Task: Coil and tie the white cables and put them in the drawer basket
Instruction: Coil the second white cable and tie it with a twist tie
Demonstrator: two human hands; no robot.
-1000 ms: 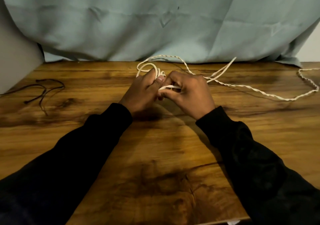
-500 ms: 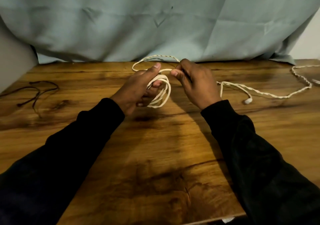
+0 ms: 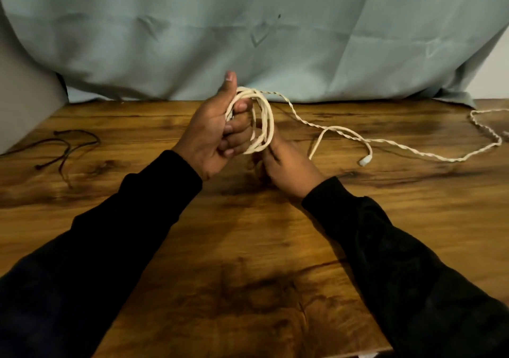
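Observation:
A white twisted cable (image 3: 344,134) runs across the wooden table (image 3: 248,247) from the right edge to my hands. Several loops of it form a coil (image 3: 265,121) wound round the curled fingers of my left hand (image 3: 212,134), whose thumb points up. My right hand (image 3: 289,162) sits just below and right of the coil, with its fingers tucked under the loops and mostly hidden; it seems to hold the cable there. One white plug end (image 3: 365,161) lies loose on the table to the right. No drawer basket is in view.
Thin dark cords (image 3: 66,143) lie on the table at the far left. A pale blue-green cloth (image 3: 248,35) hangs along the back edge. A grey wall surface (image 3: 24,104) stands at the left.
My left hand has turned upright with more loops round its fingers. My right hand has swung down from the top of the coil to its lower side. The loose cable has been drawn closer.

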